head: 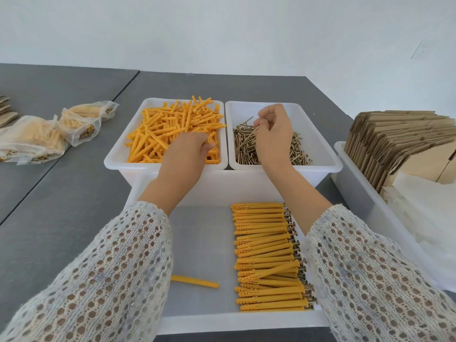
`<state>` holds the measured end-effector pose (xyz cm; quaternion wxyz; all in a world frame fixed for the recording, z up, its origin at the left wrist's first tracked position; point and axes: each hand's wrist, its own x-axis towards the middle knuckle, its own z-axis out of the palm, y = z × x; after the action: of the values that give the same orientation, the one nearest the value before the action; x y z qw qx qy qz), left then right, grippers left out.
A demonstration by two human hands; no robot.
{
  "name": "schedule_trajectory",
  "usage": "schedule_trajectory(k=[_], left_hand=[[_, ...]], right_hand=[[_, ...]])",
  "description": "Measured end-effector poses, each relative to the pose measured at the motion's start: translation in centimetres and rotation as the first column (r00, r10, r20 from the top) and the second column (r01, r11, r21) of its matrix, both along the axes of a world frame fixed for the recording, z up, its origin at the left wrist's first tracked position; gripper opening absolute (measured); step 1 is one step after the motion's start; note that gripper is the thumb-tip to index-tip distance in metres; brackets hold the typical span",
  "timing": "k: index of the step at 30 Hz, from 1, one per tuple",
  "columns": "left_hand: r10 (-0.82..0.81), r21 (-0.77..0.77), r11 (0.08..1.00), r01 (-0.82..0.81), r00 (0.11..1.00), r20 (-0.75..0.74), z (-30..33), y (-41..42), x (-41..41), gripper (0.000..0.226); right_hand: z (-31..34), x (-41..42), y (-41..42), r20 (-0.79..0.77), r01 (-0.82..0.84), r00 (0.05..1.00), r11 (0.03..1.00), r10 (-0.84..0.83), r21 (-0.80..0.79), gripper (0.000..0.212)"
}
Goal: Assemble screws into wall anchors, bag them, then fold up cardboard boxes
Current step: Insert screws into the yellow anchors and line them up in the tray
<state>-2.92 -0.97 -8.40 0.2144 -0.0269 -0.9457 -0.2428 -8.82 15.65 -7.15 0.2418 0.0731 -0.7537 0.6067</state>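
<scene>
Near tray (197, 243): assembled anchors (269, 257) in a row along its right side, long axes left-right; one loose anchor (195, 281) lies apart.
Left hand (187, 154): curled round orange anchors in the left bin (116, 159).
Right hand (271, 134): pinches a screw (249, 137) over the screw bin (328, 156), shaft slanting toward the left hand.
Coming move: screw tip probably meets an anchor's open end between the two bins.
Far: bagged sets (76, 127) left, flat cardboard boxes (394, 137) right.
Writing: none readable.

anchors (172, 129): matt orange plastic | screws (271, 154): shiny brassy metal | bins (283, 107): smooth white plastic | boxes (394, 139): brown cardboard

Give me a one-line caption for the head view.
Left hand grips anchors, right hand pinches a screw over its bin.
</scene>
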Motion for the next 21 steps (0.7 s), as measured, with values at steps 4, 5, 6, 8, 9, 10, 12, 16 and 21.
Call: schedule_trajectory(k=[4,5,6,8,9,10,12,16,21], left_hand=[[-0.067,-0.038,0.997,0.066,0.998,-0.016,0.1,-0.1,0.2,0.031],[-0.075,-0.058,0.996,0.074,0.997,-0.014,0.2,-0.1,0.2,0.031],[-0.077,-0.083,0.994,0.076,0.997,-0.013,0.2,-0.1,0.2,0.032],[-0.071,-0.131,0.989,0.069,0.997,-0.008,0.2,-0.1,0.3,0.034],[-0.061,-0.15,0.987,0.06,0.998,-0.002,0.1,0.0,0.3,0.035],[-0.048,-0.164,0.985,0.048,0.999,0.007,0.1,0.0,0.3,0.036],[-0.026,-0.179,0.983,0.03,0.999,0.024,-0.1,-0.1,0.3,0.035],[-0.028,-0.221,0.974,0.038,0.998,0.049,-0.3,0.1,0.3,0.033],[-0.037,-0.216,0.975,0.05,0.997,0.062,-0.5,0.1,0.2,0.034]], right_hand=[[0.5,-0.2,0.5,0.046,0.01,0.999,0.976,0.0,-0.218,0.026],[0.6,-0.3,0.7,0.081,0.001,0.996,0.958,0.023,-0.286,0.027],[0.7,-0.4,0.9,0.123,-0.011,0.991,0.931,0.06,-0.365,0.026],[0.9,-0.6,1.2,0.189,-0.044,0.967,0.849,0.168,-0.527,0.025],[0.9,-0.5,1.3,0.199,-0.063,0.956,0.815,0.214,-0.576,0.024],[1.0,-0.5,1.3,0.199,-0.08,0.95,0.803,0.241,-0.591,0.024],[1.1,-0.3,1.1,0.19,-0.11,0.95,0.834,0.248,-0.541,0.023],[0.8,0.1,0.4,0.171,-0.155,0.956,0.905,0.239,-0.397,0.023],[0.5,0.2,0.0,0.144,-0.181,0.96,0.924,0.241,-0.338,0.021]])
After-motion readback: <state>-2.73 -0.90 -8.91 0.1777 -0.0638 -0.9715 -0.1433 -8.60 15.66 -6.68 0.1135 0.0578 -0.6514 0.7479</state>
